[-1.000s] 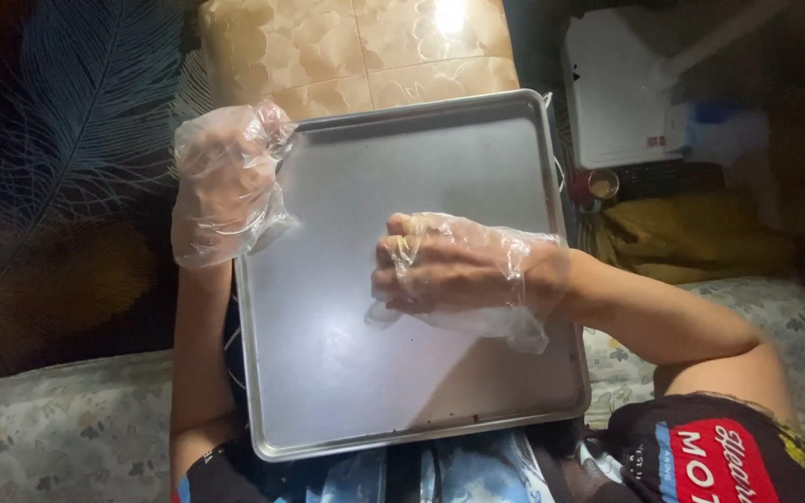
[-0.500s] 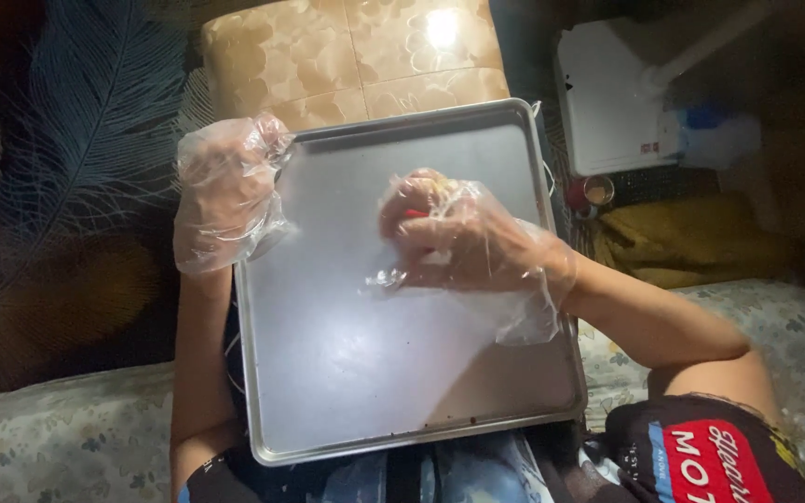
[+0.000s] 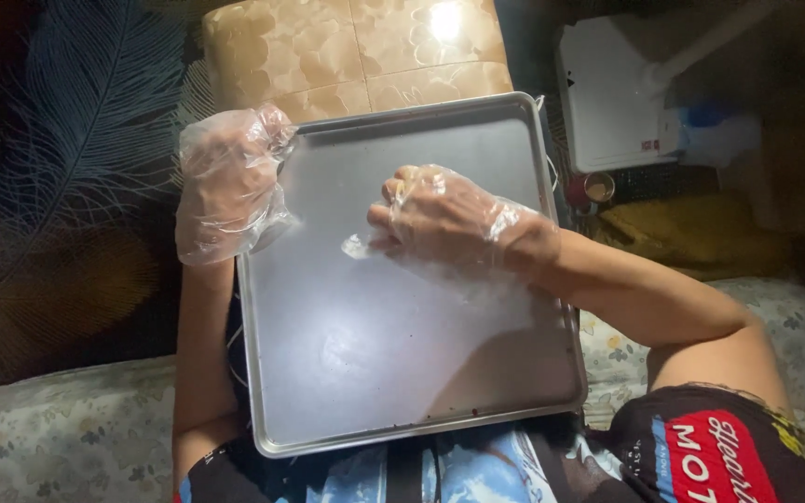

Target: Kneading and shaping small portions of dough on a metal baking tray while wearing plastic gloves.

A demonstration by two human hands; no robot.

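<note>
Dim room: tan tiled floor (image 3: 347,51) beyond your hands, dark leaf-pattern rug (image 3: 76,168) outside left hand, floral cushion (image 3: 58,438) under you. Baking tray (image 3: 393,354) on your lap, bare metal, long axis running away from you. Left hand (image 3: 227,182), plastic-gloved, curled over tray's far-left edge, gripping it. Right hand (image 3: 449,219), gloved, fingers bent, pressed on tray surface; possibly something small beneath, can't tell.

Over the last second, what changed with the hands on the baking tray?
The right hand, in a clear plastic glove, slid over the metal baking tray: first up toward the far right part, then back toward the middle, where it now lies palm down. Nothing was picked up or let go. The gloved left hand stayed gripping the tray's far left edge, and the tray stayed on the lap.
</note>
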